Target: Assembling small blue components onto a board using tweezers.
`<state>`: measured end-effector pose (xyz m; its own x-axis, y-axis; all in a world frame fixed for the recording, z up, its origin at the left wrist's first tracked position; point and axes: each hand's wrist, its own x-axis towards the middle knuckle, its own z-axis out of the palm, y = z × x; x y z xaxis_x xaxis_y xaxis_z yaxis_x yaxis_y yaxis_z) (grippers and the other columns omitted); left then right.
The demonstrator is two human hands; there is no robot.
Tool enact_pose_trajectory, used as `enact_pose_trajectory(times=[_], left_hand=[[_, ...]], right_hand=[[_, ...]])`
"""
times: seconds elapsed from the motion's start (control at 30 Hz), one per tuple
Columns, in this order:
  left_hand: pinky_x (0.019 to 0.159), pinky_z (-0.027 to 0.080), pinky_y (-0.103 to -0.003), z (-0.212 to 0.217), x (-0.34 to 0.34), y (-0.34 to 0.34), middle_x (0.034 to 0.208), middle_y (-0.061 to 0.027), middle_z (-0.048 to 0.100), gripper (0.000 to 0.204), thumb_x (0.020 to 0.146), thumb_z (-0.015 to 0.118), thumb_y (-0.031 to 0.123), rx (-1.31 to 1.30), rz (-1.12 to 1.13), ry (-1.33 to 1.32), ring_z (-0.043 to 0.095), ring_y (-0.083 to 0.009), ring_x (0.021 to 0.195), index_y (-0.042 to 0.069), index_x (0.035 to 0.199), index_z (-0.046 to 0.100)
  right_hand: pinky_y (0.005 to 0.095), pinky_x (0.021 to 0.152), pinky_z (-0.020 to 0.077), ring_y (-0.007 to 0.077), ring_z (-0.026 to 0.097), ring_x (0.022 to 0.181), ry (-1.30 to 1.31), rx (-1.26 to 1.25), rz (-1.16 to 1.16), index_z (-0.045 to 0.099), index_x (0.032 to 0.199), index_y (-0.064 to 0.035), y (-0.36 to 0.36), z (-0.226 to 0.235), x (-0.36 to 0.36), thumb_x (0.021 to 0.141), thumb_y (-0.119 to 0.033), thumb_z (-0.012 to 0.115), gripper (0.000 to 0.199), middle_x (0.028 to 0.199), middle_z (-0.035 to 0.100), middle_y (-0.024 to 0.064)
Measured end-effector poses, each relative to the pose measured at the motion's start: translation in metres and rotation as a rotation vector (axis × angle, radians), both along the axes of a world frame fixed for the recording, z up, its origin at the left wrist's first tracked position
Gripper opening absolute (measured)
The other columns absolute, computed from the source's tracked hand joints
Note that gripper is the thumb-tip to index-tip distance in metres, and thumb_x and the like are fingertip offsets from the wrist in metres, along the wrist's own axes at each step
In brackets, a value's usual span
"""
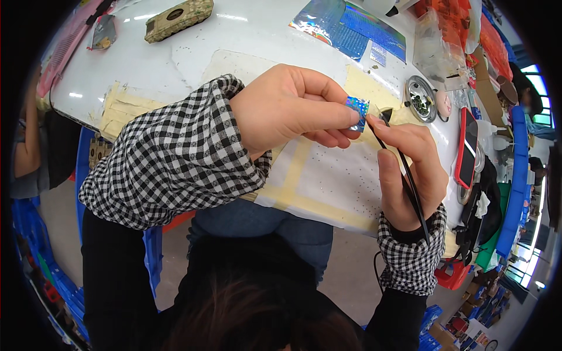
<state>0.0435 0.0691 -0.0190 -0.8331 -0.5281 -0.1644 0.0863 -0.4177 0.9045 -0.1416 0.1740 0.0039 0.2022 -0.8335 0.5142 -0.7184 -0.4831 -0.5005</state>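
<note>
Between the thumb and fingers of my left hand point(295, 111) is a small blue holographic sticker sheet point(358, 108), held up over the table. My right hand point(414, 161) grips black tweezers point(417, 202), their tips close to the sheet's right edge. Whether the tips touch it or pinch anything is too small to tell. Below both hands lies white paper point(328, 181) edged with yellowish tape and strewn with tiny dark specks. A round metal dish point(434, 105) with small dark green bits stands just beyond my right hand.
Larger blue holographic sheets point(328, 29) lie at the far side. A camouflage-patterned toy vehicle shell point(178, 21) rests at the far left. To the right are a red-cased phone point(466, 149), clear plastic bags point(436, 50) and blue bins point(515, 169). Another person's arm point(28, 137) shows at the left.
</note>
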Motion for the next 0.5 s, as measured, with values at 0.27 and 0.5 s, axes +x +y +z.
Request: enact_pose_trajectory(times=[0.27,0.5], left_hand=[[0.068,0.053,-0.023,-0.0015,-0.001,0.0006,0.086,-0.0077,0.067,0.018,0.085,0.064,0.02,0.01,0.01,0.013,0.066,-0.0146,0.078,0.003,0.091,0.062],[0.068,0.053,-0.023,-0.0002,-0.0001,0.0018,0.087,-0.0078,0.066,0.015,0.085,0.064,0.014,-0.035,0.034,0.035,0.066,-0.0138,0.078,0.002,0.092,0.062]], right_hand=[[0.031,0.072,0.0473,0.0239,0.059,0.08,0.001,-0.005,-0.004,0.063,0.1,-0.0006,0.0002,-0.0003,-0.0005,0.075,0.002,0.064,0.025,0.09,0.065,0.0105],[0.03,0.071,0.0472,0.0232,0.059,0.078,-0.024,0.004,-0.005,0.063,0.098,0.0002,-0.0003,-0.0001,0.0009,0.076,0.004,0.063,0.023,0.088,0.065,0.0104]])
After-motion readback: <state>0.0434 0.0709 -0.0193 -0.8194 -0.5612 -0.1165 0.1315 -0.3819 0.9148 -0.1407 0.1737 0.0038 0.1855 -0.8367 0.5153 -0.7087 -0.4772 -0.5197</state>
